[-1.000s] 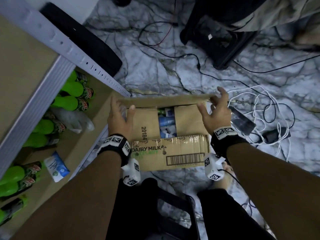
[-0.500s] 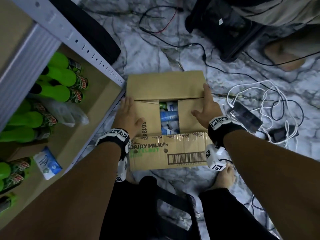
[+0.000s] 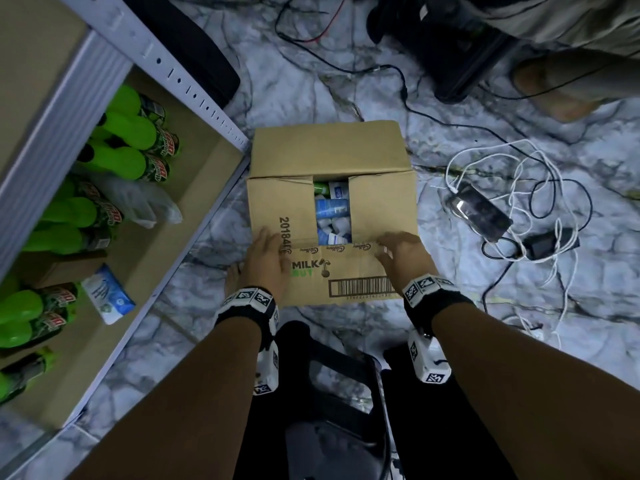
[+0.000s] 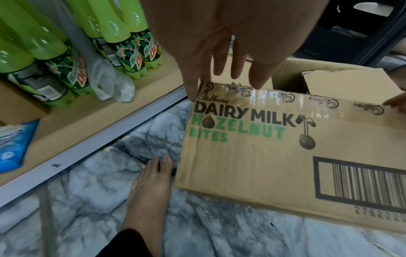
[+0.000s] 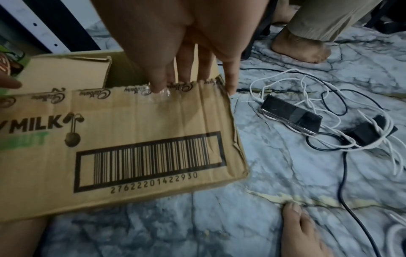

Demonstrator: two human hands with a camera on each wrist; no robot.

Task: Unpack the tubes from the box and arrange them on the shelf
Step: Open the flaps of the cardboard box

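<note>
Left hand (image 3: 268,261) and right hand (image 3: 403,255): fingers straight, pressing near flap of box (image 3: 332,154), grasping nothing. Tubes (image 3: 331,207) visible inside, at 12 o'clock from hands. Risk: side flaps spring back over opening; shelf (image 3: 145,258) at 9 o'clock crowded.

The person is wearing a black band on each wrist, the left wristband (image 3: 247,304) and the right wristband (image 3: 429,292), each carrying white tiles printed with black square markers. White camera blocks with the same markers are hanging beneath. Arms and feet are bare; dark trousers (image 3: 433,427) are covering the legs.
</note>
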